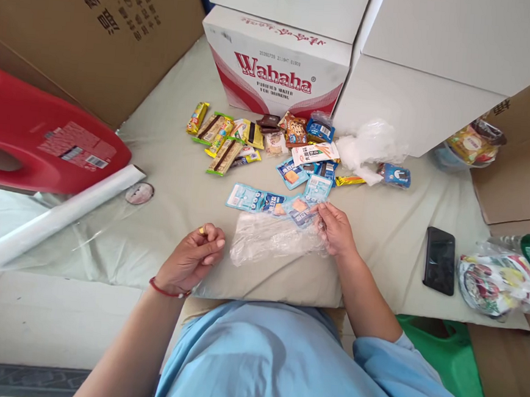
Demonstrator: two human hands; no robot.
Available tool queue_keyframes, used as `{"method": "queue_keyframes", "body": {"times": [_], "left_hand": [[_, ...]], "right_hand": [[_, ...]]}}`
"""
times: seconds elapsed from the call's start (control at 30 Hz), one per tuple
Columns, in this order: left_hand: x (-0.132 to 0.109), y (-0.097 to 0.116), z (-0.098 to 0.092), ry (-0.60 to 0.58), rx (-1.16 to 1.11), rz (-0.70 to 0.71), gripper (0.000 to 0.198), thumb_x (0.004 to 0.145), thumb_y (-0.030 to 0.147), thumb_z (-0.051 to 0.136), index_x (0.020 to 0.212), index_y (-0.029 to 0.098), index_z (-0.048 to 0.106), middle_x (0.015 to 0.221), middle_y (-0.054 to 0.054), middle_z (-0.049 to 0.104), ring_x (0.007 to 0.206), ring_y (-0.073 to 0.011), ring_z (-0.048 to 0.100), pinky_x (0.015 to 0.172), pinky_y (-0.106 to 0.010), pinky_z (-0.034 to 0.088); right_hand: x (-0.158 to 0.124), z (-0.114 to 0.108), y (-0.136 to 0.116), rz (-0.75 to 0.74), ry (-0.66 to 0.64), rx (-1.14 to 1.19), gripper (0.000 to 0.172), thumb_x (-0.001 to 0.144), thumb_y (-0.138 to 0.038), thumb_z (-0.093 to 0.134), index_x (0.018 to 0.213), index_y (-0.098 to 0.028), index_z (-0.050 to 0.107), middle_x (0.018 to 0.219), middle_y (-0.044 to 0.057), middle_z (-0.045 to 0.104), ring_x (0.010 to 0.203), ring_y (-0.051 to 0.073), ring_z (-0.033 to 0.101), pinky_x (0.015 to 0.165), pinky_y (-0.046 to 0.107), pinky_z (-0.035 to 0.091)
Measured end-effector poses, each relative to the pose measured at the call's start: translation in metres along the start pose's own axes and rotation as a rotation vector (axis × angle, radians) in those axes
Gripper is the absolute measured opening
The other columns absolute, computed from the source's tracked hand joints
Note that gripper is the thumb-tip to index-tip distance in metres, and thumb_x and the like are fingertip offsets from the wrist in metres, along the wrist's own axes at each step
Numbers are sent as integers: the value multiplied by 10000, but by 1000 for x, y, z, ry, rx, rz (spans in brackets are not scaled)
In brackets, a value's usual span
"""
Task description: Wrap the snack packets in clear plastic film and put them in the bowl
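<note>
My right hand (333,228) pinches the far right corner of a clear plastic bag (271,239) that lies flat on the pale cloth in front of me. Its fingertips also touch a blue snack packet (301,212) at the bag's edge. My left hand (193,259) rests curled on the cloth just left of the bag, fingers closed, with a small yellowish bit at the fingertips that I cannot make out. A row of light blue packets (256,199) lies just beyond the bag. Farther back is a scatter of small snack packets (233,138).
A Wahaha carton (275,65) and white boxes (421,82) stand at the back. A red plastic item (41,132) and a roll of clear film (47,224) lie left. A black phone (440,260) and bagged goods (497,284) sit right. Crumpled clear plastic (370,147) lies near the packets.
</note>
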State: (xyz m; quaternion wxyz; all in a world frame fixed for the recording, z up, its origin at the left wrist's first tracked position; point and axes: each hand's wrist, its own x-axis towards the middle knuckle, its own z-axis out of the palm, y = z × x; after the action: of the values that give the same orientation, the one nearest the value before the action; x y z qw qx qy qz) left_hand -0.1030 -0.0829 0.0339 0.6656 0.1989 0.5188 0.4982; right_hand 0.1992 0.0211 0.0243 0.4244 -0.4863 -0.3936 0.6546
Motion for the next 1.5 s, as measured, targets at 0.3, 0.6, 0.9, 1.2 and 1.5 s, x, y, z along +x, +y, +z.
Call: {"method": "queue_keyframes", "body": {"times": [0.3,0.6,0.9,1.2,1.5], "left_hand": [[-21,-17,19,494,681,815,183,828,309,765,826,212,609,841,12,603,723,-115,573,672,-256,481],[6,-57,72,14,1269,1076,303,955,327,676,1245,239,674,1127,-94,640,957,-207,635,833,-351,555],[14,-58,68,-28,1006,758,191,992,309,567,902,216,707,799,-9,657,699,-128,618,686,-248,490],[9,-46,81,340,696,544,261,946,457,588,902,209,659,679,33,622,545,-104,498,552,-231,414],[8,-54,98,225,814,624,256,983,416,543,853,218,639,671,25,603,590,-125,531,607,-259,428]], "right_hand": [[1,-2,3,31,37,5,532,724,-707,786,832,-204,652,526,-61,507,422,93,352,400,237,225],[6,1,7,-10,40,-19,536,699,-715,787,797,-211,636,594,-49,519,516,110,426,477,236,328],[0,-1,-1,-26,-116,82,606,812,-766,687,1105,-237,654,784,4,650,583,135,538,484,245,422],[-17,9,5,-344,-96,-302,481,945,-690,603,882,-214,641,780,16,630,596,123,542,567,260,479],[-25,30,20,-304,-342,-340,429,897,-630,692,856,-204,658,772,-6,613,678,126,523,634,258,435]]}}
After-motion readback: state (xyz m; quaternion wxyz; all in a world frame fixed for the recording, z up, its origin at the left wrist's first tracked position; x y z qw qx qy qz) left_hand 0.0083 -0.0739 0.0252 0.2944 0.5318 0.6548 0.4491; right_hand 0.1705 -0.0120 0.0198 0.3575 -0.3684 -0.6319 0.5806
